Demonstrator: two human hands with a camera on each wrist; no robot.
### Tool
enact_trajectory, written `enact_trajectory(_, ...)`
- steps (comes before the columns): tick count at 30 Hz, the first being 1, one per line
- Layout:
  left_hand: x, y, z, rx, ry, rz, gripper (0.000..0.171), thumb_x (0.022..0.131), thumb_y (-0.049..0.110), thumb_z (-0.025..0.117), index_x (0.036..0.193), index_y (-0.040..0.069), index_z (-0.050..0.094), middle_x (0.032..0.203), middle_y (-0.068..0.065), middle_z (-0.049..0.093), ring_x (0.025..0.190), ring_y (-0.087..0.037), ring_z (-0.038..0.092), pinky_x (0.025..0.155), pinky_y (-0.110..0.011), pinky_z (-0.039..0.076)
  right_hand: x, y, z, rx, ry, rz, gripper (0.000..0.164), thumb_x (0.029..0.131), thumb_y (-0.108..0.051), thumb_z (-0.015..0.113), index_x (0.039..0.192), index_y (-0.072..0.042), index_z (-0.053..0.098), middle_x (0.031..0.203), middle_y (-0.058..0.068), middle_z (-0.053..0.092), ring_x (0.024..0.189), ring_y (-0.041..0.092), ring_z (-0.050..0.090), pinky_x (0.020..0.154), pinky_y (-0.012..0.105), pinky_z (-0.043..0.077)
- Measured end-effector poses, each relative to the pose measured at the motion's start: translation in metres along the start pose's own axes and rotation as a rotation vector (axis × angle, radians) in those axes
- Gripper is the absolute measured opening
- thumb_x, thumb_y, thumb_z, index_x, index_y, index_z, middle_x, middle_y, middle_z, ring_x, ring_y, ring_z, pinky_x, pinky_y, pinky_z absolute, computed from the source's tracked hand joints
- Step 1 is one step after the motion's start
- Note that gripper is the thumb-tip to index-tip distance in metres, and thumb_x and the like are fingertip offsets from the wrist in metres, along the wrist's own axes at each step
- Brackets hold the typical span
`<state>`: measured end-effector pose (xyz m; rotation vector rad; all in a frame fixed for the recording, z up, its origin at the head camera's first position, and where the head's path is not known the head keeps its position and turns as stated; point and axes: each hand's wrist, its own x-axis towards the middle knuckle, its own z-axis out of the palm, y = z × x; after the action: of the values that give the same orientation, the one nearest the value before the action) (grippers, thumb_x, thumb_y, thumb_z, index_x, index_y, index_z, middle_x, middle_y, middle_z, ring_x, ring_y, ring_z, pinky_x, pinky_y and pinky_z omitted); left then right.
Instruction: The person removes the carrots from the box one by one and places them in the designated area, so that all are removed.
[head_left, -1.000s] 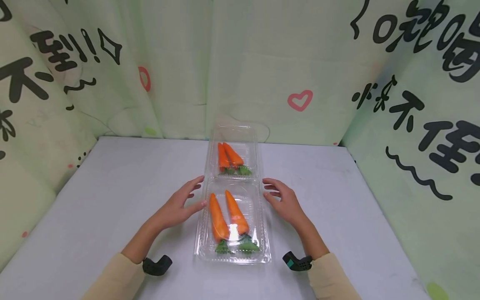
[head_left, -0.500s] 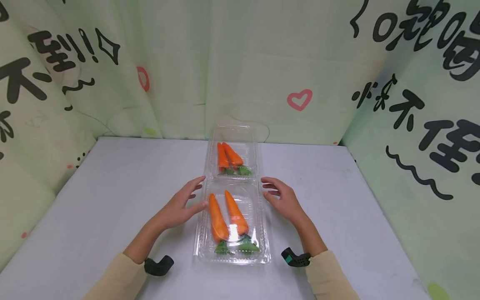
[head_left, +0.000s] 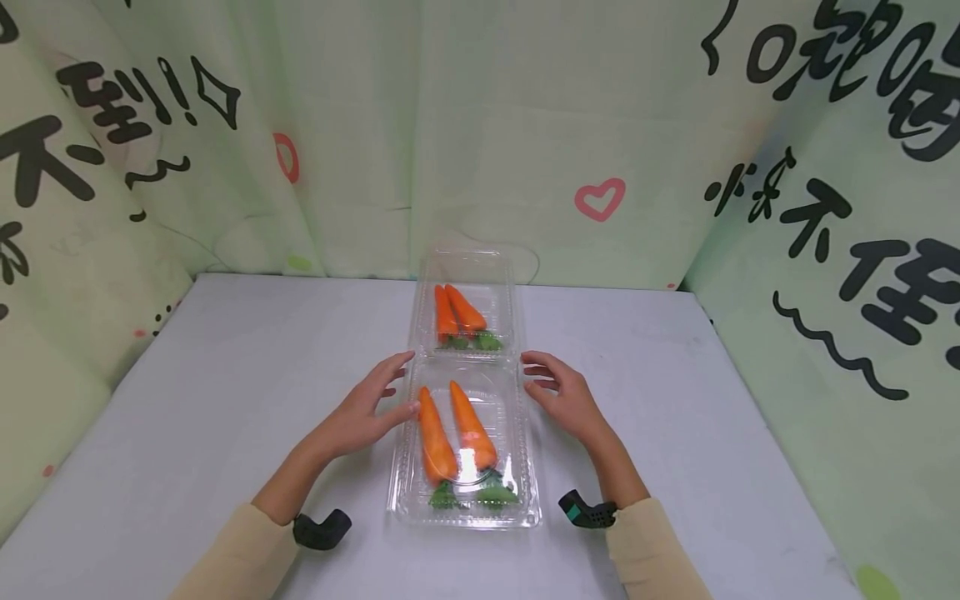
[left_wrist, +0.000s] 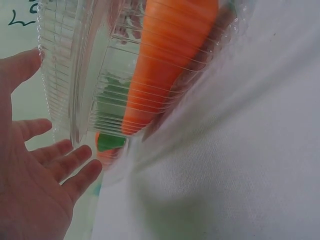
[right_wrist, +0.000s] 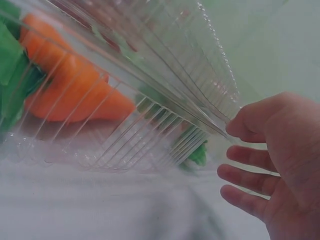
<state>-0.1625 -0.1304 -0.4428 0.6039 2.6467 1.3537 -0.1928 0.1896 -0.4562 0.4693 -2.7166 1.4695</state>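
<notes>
Two clear plastic boxes lie in line at the middle of the table. The near box [head_left: 531, 467] is covered and shows two orange carrots [head_left: 437, 437] with green tops through its plastic. Behind it, the far box [head_left: 510, 304] has two more carrots [head_left: 467, 310] showing inside. My left hand [head_left: 366, 417] is at the near box's left side, fingers spread, thumb tip at its edge. In the left wrist view the thumb seems to touch the plastic. At the right side, my right hand [head_left: 564, 400] has loosely bent fingers, its fingertips by the rim. Neither hand grips anything.
A white table [head_left: 300, 325] lies under the boxes. Pale green curtains [head_left: 510, 100] with dark lettering and red hearts stand behind and at both sides. Each wrist wears a black camera mount [head_left: 322, 530] at the sleeve.
My left hand has shifted slightly right, its thumb closer over the near box's edge. The right hand has drifted slightly left. The boxes and carrots have stayed put.
</notes>
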Motion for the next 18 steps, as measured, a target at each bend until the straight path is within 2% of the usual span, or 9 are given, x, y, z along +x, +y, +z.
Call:
enact_trajectory(7,0.001,0.0,0.001,-0.002,0.0,0.005,0.073,0.09,0.029,0.064,0.152,0.019,0.026,0.156,-0.011,0.031,0.135,-0.035,0.043,0.102,-0.053,0.046,0.003,0.003,0.001,0.007,0.002,0.017,0.043,0.093,-0.012,0.062,0.135,-0.009,0.052,0.136,0.014,0.056,0.121,0.034,0.057,0.098,0.046,0.049)
enact_trajectory(15,0.002,-0.001,0.002,-0.009,-0.004,0.001,0.073,0.091,0.027,0.064,0.152,0.019,0.025,0.156,-0.011,0.031,0.136,-0.035,0.043,0.102,-0.051,0.046,-0.001,-0.013,-0.002,0.049,-0.005,0.02,0.044,0.093,-0.004,0.06,0.134,0.004,0.049,0.135,0.026,0.053,0.122,0.046,0.053,0.099,0.056,0.046)
enact_trajectory(18,0.001,-0.001,0.003,-0.015,-0.004,0.01,0.072,0.091,0.026,0.063,0.152,0.018,0.025,0.156,-0.012,0.031,0.135,-0.036,0.043,0.102,-0.052,0.045,-0.003,-0.016,-0.003,0.05,-0.006,0.025,0.043,0.093,-0.005,0.061,0.133,0.004,0.05,0.134,0.026,0.055,0.121,0.045,0.054,0.099,0.054,0.046)
